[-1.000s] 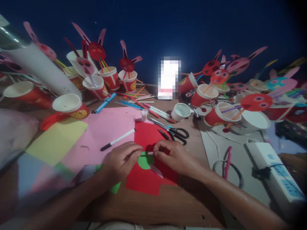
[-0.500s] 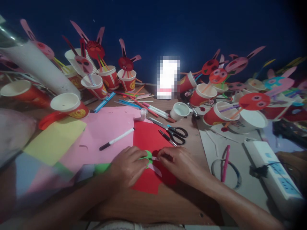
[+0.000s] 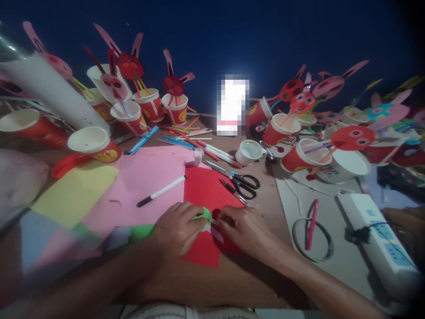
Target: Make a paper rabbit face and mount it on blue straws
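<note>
My left hand [image 3: 182, 227] is closed on a green paper cutout [image 3: 206, 213], its fingers and thumb pressing over the left side. At the cutout's right edge, my right hand [image 3: 237, 226] pinches a small pale pink paper strip [image 3: 213, 221], mostly covered by the fingertips. Another pale pink strip [image 3: 216, 235] with a rounded end reaches down and right from the green piece. Both hands work just above a red paper sheet [image 3: 202, 254]. Beyond them lie black-handled scissors [image 3: 244, 182], a black pen [image 3: 234, 191] and a white marker with a black cap [image 3: 161, 191].
Pink paper [image 3: 149, 177] and a yellow sheet [image 3: 76, 192] spread to the left. Paper cups [image 3: 94, 144] with paper animal heads on sticks line the back. A small white cup [image 3: 249, 153] stands beyond the scissors. At right are a tape roll [image 3: 328, 243] and a power strip [image 3: 375, 230].
My right hand has moved slightly left, bringing its pinched pink strip closer to the green cutout. The left hand stays nearly in place, and the view has shifted slightly.
</note>
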The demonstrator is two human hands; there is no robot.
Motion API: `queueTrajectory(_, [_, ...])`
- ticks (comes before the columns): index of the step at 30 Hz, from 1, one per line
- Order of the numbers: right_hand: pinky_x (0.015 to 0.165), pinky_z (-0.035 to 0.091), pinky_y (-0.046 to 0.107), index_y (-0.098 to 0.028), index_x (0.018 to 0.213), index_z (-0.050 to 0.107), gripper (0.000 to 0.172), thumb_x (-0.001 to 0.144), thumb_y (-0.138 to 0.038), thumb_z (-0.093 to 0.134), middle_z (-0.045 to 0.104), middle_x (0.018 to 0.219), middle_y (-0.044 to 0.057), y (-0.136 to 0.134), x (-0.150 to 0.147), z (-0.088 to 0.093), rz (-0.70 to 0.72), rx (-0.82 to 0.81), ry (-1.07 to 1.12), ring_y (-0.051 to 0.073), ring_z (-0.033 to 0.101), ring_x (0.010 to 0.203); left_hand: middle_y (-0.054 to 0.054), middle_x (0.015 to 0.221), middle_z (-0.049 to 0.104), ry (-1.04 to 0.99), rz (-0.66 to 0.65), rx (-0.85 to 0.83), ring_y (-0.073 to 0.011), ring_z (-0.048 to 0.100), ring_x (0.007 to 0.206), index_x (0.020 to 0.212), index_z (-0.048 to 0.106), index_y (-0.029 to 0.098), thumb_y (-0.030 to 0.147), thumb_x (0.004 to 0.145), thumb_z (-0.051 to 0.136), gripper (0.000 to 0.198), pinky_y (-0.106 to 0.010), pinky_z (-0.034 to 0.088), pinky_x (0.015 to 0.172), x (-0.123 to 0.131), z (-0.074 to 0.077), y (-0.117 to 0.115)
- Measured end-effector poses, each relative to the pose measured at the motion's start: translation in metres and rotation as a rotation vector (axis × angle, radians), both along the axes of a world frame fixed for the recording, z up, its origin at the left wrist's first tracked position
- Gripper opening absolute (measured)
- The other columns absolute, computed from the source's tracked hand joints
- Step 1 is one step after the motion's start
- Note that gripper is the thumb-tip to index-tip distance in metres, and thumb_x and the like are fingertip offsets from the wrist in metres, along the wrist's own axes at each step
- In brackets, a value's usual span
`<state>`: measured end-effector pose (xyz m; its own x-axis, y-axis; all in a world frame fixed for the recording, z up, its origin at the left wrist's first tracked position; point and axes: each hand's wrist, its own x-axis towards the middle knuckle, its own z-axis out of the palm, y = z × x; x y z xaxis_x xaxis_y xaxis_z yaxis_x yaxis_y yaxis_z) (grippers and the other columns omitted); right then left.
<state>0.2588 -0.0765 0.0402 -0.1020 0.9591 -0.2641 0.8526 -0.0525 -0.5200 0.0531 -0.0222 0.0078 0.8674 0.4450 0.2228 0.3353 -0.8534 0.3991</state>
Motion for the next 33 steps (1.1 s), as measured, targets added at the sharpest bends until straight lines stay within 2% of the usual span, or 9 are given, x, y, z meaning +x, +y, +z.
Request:
queueTrajectory(12, [0.059,0.038,0.024,-0.022,0.081,0.066,0.014,0.086,-0.024,0.054,0.073,0.076,0.001,-0.0018,0.0,-0.0043,-0.057,-0.019,0.121,0.015,0.063,0.063,-0.009,0.105,0.062,0.015,-0.009,0.011,-0.0195,0.05,0.087,0.104,0.06,0.017,0.011,0.089,0.044,0.023,-0.033,0.042,0.077,0.001,0.0002,0.0002])
queueTrajectory(20, [0.063,0.041,0.025,-0.023,0.092,0.066,0.014,0.087,-0.026,0.054,0.075,0.082,0.002,-0.0021,-0.0011,-0.005,-0.047,-0.024,0.091,0.018,0.069,0.073,-0.01,0.108,0.061,0.001,-0.012,0.005,-0.0205,0.051,0.09,0.11,0.058,0.017,0.009,0.088,0.046,0.027,-0.034,0.042,0.079,-0.0002,-0.0013,-0.0005])
queueTrajectory(33, [0.065,0.042,0.026,-0.023,0.093,0.069,0.016,0.086,-0.024,0.055,0.076,0.085,0.003,-0.0006,-0.0029,-0.0071,-0.022,-0.041,0.008,0.02,0.071,0.079,-0.011,0.108,0.06,-0.004,-0.032,0.024,-0.0213,0.051,0.088,0.113,0.059,0.018,0.012,0.088,0.043,0.03,-0.035,0.042,0.076,0.0003,-0.0029,0.0008])
